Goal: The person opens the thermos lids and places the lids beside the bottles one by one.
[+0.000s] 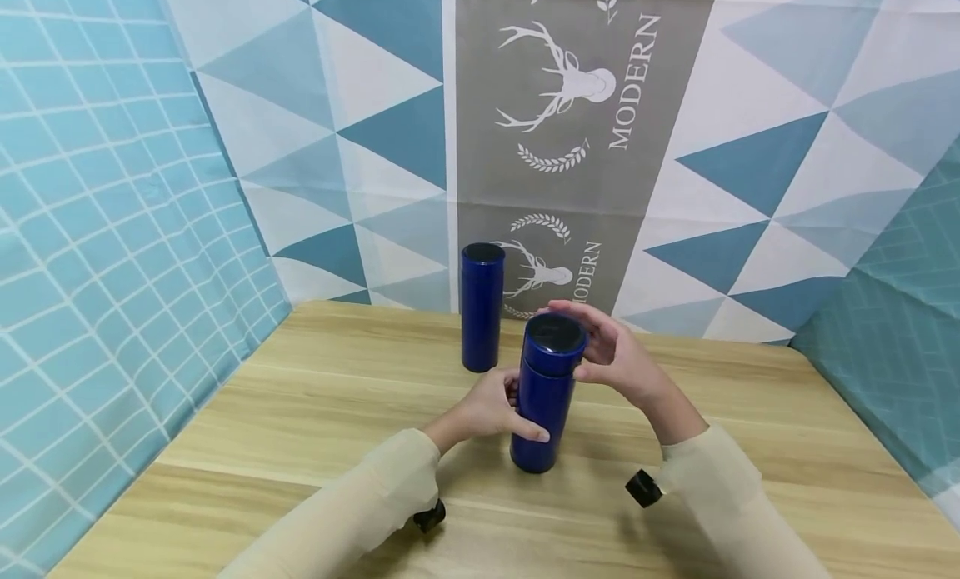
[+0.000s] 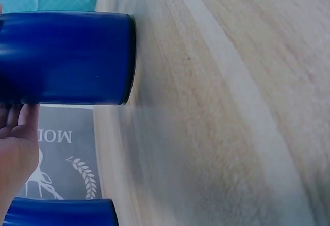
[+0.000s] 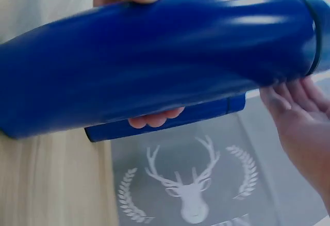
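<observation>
A dark blue thermos flask [image 1: 542, 408] with a black-topped lid [image 1: 556, 333] stands nearly upright between my two hands. My left hand [image 1: 491, 408] grips its lower body, the thumb across the near side and the fingers round the back. Up at the lid, my right hand [image 1: 611, 354] curves round the far right side, its thumb by the seam below the lid; its fingertips are partly hidden. Whether the base touches the table cannot be made out. Behind and to the left, a second blue flask [image 1: 481, 312] stands upright, with neither hand on it.
A light wood-grain table [image 1: 337, 379] lies beneath. At its back hangs a patterned cloth [image 1: 390, 146] with deer heads and triangles; a blue tiled-pattern cloth [image 1: 112, 229] borders the left side. Black devices [image 1: 643, 488] sit at both wrists, below the beige sleeves.
</observation>
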Demonstrator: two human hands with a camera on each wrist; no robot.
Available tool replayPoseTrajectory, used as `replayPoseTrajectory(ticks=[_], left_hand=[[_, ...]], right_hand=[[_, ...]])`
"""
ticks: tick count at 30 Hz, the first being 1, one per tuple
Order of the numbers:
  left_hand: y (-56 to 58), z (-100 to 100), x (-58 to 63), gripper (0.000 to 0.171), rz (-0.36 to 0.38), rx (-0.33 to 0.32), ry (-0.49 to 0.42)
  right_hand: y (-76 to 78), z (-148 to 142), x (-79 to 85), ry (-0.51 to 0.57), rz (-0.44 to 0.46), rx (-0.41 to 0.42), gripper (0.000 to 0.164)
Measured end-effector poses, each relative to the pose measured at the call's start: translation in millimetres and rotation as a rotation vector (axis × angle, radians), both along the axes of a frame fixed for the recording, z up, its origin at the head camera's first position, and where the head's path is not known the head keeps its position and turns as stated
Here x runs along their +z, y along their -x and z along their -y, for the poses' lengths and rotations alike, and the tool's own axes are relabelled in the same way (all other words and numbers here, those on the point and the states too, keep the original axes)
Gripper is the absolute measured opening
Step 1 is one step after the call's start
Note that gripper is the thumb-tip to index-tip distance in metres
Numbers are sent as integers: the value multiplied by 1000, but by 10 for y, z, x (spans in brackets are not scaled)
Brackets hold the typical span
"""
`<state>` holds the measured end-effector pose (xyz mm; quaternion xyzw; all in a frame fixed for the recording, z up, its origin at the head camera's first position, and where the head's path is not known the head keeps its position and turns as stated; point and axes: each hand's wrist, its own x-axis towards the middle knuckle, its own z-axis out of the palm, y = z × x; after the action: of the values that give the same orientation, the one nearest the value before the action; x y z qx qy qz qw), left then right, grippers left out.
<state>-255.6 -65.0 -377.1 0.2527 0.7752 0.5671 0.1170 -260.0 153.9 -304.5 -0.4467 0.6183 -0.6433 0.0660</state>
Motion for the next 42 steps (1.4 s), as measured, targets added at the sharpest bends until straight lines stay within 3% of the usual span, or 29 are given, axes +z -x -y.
replayPoseTrajectory(ticks=[6,9,12,21,37,42], left_hand=[[-21,48,34,61,4,0,10],[-26,57,44,62,6,2,21],[-21,46,47,63,2,4,27],[-13,5,38,61,8,-12,20],[-2,-1,28,62,10,-22,4],[-3,-1,28,62,26,-20,0]], right_hand=[[-220,101,101,-122,-13,-284,75],[-277,159,113,-159,13,-369,71],[-298,196,106,-159,39,-403,70],[-275,185,98,-183,-3,-408,66],[-140,71,155,-229,15,-252,71],[-74,43,143,-194,10,-147,73]])
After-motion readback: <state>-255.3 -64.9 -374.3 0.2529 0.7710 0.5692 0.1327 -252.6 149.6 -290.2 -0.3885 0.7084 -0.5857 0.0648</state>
